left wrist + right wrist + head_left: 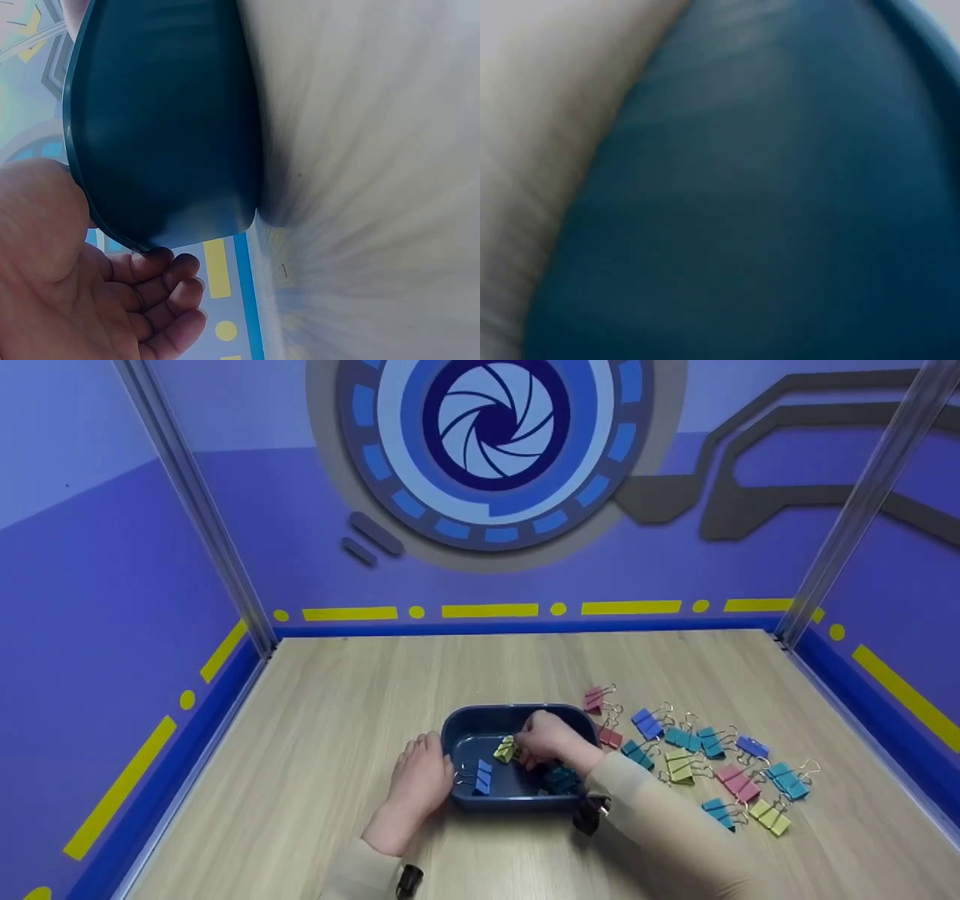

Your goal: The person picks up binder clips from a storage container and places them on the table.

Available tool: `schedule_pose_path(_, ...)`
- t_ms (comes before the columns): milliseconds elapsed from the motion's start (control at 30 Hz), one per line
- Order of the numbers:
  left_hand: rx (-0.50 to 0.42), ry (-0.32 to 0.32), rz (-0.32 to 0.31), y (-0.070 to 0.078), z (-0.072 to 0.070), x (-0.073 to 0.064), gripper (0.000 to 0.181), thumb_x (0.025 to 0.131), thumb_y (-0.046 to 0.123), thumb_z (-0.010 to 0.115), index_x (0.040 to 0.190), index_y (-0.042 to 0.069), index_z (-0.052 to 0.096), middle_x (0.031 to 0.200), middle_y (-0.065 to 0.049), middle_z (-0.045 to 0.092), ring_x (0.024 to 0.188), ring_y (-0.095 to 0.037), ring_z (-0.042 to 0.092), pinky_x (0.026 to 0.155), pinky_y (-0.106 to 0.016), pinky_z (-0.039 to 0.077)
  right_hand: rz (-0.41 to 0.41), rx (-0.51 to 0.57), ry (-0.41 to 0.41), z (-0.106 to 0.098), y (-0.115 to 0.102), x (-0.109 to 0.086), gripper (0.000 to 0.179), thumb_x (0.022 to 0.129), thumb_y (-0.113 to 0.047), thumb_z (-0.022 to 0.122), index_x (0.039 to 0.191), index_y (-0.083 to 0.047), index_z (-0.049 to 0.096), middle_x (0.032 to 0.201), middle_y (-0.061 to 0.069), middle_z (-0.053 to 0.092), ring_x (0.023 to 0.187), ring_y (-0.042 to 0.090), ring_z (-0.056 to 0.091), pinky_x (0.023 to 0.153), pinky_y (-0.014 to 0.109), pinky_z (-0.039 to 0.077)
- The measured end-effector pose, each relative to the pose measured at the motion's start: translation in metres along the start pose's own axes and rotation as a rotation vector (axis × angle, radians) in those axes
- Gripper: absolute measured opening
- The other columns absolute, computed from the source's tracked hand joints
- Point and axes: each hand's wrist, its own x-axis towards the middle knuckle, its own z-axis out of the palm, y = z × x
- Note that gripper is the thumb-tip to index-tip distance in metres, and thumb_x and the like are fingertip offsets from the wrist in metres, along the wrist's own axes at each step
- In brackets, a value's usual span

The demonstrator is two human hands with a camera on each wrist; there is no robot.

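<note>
A dark blue rectangular plastic tray sits on the table. My left hand holds its left side; in the left wrist view the thumb goes behind the tray's rim, with curved fingers outside it. Reaching in from the right, my right hand has its fingertips at a yellow binder clip and pinches it. A red clip shows just under those fingers. Also inside are a blue binder clip at the left and dark green clips, partly shaded by the forearm.
Right of the tray, several binder clips lie scattered on the wooden table, among them a pink clip, a teal clip and a yellow clip. Printed blue-purple walls enclose the table's back and sides.
</note>
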Motion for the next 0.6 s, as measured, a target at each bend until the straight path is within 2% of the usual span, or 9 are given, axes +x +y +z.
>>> schedule_pose_path(67, 0.001, -0.006, 0.000, -0.0001, -0.0006, 0.0005, 0.024, 0.094, 0.012, 0.061, 0.109, -0.006, 0.055, 0.098, -0.020, 0.062, 0.096, -0.039, 0.060, 0.082, -0.049, 0.048, -0.011, -0.034, 0.016, 0.0014, -0.0002, 0.0004, 0.031, 0.098, -0.021, 0.065, 0.078, -0.001, 0.074, 0.065, 0.009, 0.074, 0.052, 0.012, 0.069, 0.052, 0.024, 0.053)
schedule_pose_path(133, 0.002, -0.014, -0.003, 0.0002, -0.0011, 0.0007, 0.025, 0.094, 0.012, 0.061, 0.111, -0.006, 0.055, 0.098, -0.021, 0.062, 0.097, -0.039, 0.061, 0.083, -0.049, 0.048, -0.007, -0.005, 0.010, 0.0020, 0.0001, 0.0007, 0.032, 0.098, -0.024, 0.067, 0.079, 0.000, 0.075, 0.066, 0.010, 0.075, 0.053, 0.011, 0.069, 0.053, 0.025, 0.054)
schedule_pose_path(300, 0.005, -0.018, -0.010, 0.0007, -0.0001, 0.0007, 0.025, 0.094, 0.012, 0.061, 0.111, -0.006, 0.055, 0.099, -0.020, 0.062, 0.097, -0.038, 0.060, 0.084, -0.049, 0.048, -0.027, 0.097, 0.039, 0.0001, 0.0003, 0.0007, 0.023, 0.096, -0.013, 0.068, 0.079, 0.000, 0.075, 0.067, 0.005, 0.074, 0.055, 0.008, 0.066, 0.053, 0.021, 0.052)
schedule_pose_path(433, 0.004, -0.017, -0.008, 0.0008, -0.0004, 0.0004, 0.026, 0.094, 0.012, 0.061, 0.111, -0.006, 0.056, 0.099, -0.020, 0.062, 0.097, -0.038, 0.060, 0.084, -0.049, 0.048, -0.061, 0.112, 0.091, -0.0014, 0.0018, 0.0009, 0.020, 0.091, -0.007, 0.071, 0.072, -0.002, 0.073, 0.064, 0.001, 0.070, 0.055, 0.006, 0.062, 0.050, 0.017, 0.045)
schedule_pose_path(533, 0.002, -0.018, -0.008, 0.0013, -0.0011, 0.0004, 0.027, 0.094, 0.013, 0.061, 0.112, -0.006, 0.056, 0.099, -0.020, 0.062, 0.097, -0.038, 0.060, 0.085, -0.049, 0.048, -0.070, 0.134, 0.100, -0.0023, 0.0040, 0.0010, 0.018, 0.089, -0.004, 0.071, 0.071, -0.001, 0.073, 0.070, 0.004, 0.073, 0.057, 0.007, 0.064, 0.050, 0.017, 0.043)
schedule_pose_path(600, 0.004, -0.016, -0.006, 0.0010, -0.0013, 0.0007, 0.027, 0.094, 0.013, 0.061, 0.113, -0.007, 0.055, 0.099, -0.020, 0.062, 0.097, -0.038, 0.060, 0.085, -0.049, 0.048, -0.071, 0.168, 0.090, -0.0028, 0.0047, 0.0007, 0.014, 0.088, -0.002, 0.071, 0.075, 0.001, 0.075, 0.076, 0.009, 0.077, 0.061, 0.010, 0.069, 0.053, 0.018, 0.049)
